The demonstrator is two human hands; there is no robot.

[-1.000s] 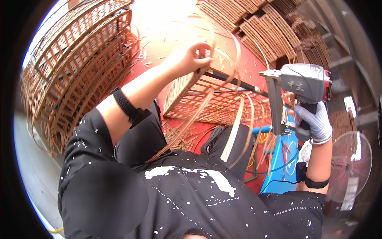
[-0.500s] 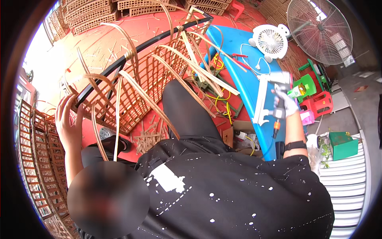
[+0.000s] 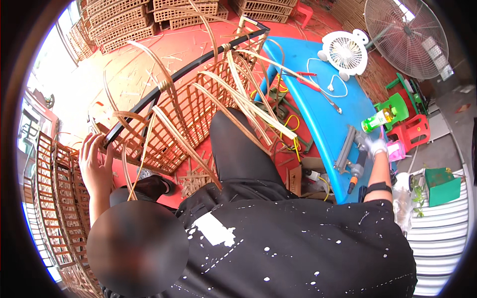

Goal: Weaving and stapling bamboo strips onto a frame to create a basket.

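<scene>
Your left hand [image 3: 95, 166] is bare, its fingers partly curled and slightly apart; thumb and fingers grasp the near left corner of the woven basket [image 3: 169, 149]. Your right hand [image 3: 376, 147], in a pale knit glove, is beside the handheld tool [image 3: 344, 155], which lies on the blue table [image 3: 333, 124]; it is blurred, so you cannot tell whether it grips the tool or has let go.

The basket is in front of you, tilted on the red floor [image 3: 189, 39] left of the table, its side an open lattice of thin, flat brown slats. A straight black bar [image 3: 194, 65] runs along its top edge, wrapped in places with pale binding. Long, pliable strips [image 3: 184, 139] arch from it towards your lap, some doubled. The tool is grey, with a long, narrow, straight magazine and an orange-tipped end. A green bottle [image 3: 377, 120] lies near your glove.
</scene>
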